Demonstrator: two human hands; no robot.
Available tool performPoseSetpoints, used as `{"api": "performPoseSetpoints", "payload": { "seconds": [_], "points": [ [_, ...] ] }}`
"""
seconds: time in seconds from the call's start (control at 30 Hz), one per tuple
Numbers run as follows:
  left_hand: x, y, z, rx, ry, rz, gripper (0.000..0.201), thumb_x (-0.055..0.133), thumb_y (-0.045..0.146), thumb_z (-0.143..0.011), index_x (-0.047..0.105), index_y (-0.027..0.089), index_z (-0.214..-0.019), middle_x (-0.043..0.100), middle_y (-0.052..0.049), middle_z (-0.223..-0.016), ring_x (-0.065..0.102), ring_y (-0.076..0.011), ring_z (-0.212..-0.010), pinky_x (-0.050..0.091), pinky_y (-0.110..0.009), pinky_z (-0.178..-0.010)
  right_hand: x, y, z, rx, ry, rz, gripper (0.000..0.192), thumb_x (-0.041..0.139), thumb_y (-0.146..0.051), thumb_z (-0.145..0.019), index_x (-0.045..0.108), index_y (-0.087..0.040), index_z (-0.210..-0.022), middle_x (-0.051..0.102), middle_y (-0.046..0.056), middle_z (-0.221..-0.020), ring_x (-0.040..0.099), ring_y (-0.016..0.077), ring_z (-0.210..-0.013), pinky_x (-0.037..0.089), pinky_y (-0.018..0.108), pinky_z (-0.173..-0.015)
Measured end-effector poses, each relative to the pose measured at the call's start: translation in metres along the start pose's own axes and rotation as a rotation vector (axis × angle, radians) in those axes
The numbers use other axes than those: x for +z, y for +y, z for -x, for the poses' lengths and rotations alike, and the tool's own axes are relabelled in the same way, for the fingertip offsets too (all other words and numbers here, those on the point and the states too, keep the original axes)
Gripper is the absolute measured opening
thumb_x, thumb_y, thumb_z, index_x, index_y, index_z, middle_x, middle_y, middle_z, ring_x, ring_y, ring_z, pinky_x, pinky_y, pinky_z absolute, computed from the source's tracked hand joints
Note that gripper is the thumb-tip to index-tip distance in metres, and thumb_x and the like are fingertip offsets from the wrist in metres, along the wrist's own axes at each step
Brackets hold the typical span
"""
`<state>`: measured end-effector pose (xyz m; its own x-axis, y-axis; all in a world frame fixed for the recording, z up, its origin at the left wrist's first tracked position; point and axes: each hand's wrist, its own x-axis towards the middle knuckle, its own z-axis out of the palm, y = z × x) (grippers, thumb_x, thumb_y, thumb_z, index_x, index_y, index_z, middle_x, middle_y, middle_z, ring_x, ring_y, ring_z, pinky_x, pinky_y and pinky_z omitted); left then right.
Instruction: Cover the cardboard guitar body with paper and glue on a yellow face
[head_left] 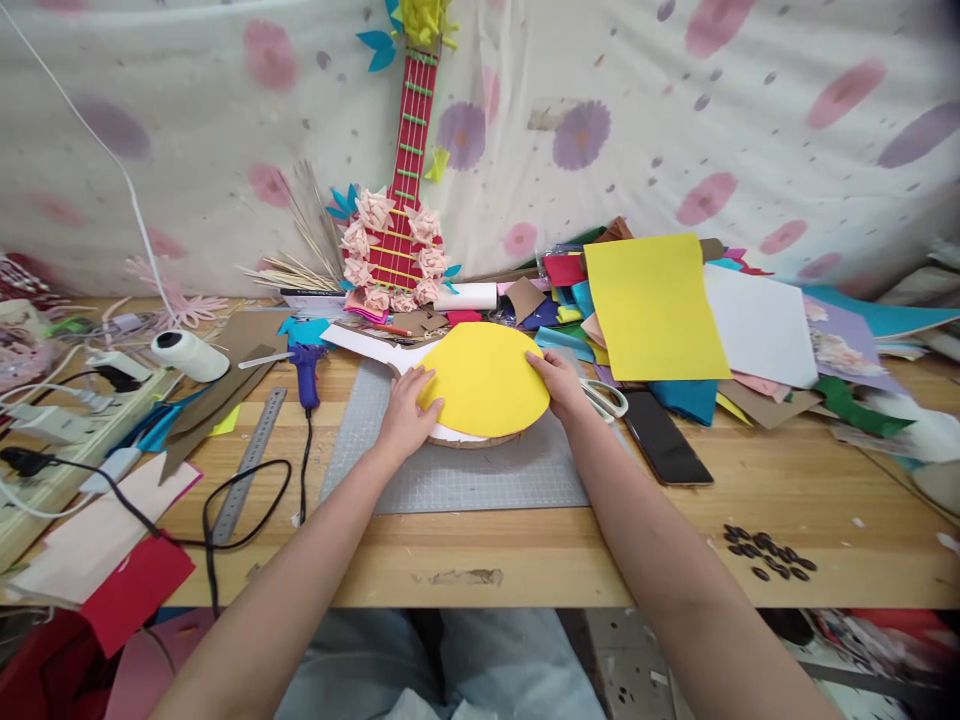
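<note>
A bright yellow oval sheet (pixel 487 385) lies over the round body of a guitar-shaped cutout (pixel 360 342), whose white neck points up to the left. The cutout's brown, layered edge shows along the bottom. My left hand (pixel 409 410) rests on the left side, fingers spread, with thumb and fingertips touching the yellow oval. At the oval's right rim, my right hand (pixel 559 382) pinches the edge; its thumb is partly hidden. Under the cutout lies a grey cutting mat (pixel 465 480).
A purple glue gun (pixel 306 375), metal ruler (pixel 251 460) and thread cone (pixel 190 355) are left. Scissors (pixel 604 400), a phone (pixel 666 437) and black oval pieces (pixel 769 552) lie right. Behind stand a red decorated guitar (pixel 405 150) and stacked coloured sheets, including yellow (pixel 656 310).
</note>
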<state>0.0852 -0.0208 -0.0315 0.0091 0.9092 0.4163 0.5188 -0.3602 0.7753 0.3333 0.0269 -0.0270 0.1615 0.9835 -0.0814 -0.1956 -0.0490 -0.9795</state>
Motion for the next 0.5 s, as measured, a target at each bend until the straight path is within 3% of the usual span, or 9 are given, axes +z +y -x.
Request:
{"api": "performPoseSetpoints", "payload": {
  "seconds": [0.13, 0.33, 0.4, 0.5],
  "points": [
    [0.005, 0.001, 0.008, 0.043, -0.021, 0.17, 0.042, 0.057, 0.025, -0.076, 0.055, 0.022, -0.118, 0.051, -0.008, -0.132, 0.042, -0.02, -0.125, 0.026, -0.041, -0.109, -0.025, -0.005, -0.003, -0.042, 0.06, 0.04, 0.031, 0.07, -0.045, -0.061, 0.05, -0.023, -0.07, 0.067, -0.001, -0.069, 0.065, 0.0201, -0.067, 0.055, 0.035, -0.064],
    [0.009, -0.009, 0.008, 0.037, 0.108, 0.184, 0.041, 0.05, 0.035, -0.084, 0.053, 0.022, -0.122, 0.048, -0.009, -0.135, 0.038, -0.0195, -0.128, 0.028, -0.038, -0.108, -0.051, -0.01, -0.008, 0.114, 0.006, 0.059, 0.021, 0.069, -0.031, -0.061, 0.055, -0.021, -0.074, 0.069, 0.005, -0.076, 0.066, 0.0235, -0.071, 0.055, 0.043, -0.069],
    [0.011, -0.013, 0.006, -0.023, 0.111, 0.254, 0.043, 0.052, 0.037, -0.082, 0.052, 0.021, -0.122, 0.047, -0.009, -0.136, 0.039, -0.0206, -0.128, 0.032, -0.038, -0.106, -0.053, -0.011, -0.008, 0.078, 0.051, 0.174, 0.021, 0.07, -0.027, -0.059, 0.057, -0.02, -0.075, 0.068, 0.005, -0.077, 0.065, 0.0224, -0.07, 0.055, 0.042, -0.07],
    [0.014, -0.018, 0.004, -0.122, 0.062, 0.39, 0.049, 0.056, 0.036, -0.079, 0.049, 0.021, -0.125, 0.044, -0.01, -0.137, 0.046, -0.0218, -0.122, 0.036, -0.038, -0.103, -0.049, -0.014, -0.006, -0.09, 0.085, 0.29, 0.024, 0.071, -0.031, -0.059, 0.058, -0.021, -0.077, 0.068, 0.003, -0.08, 0.064, 0.0217, -0.073, 0.054, 0.041, -0.07]
  ]
}}
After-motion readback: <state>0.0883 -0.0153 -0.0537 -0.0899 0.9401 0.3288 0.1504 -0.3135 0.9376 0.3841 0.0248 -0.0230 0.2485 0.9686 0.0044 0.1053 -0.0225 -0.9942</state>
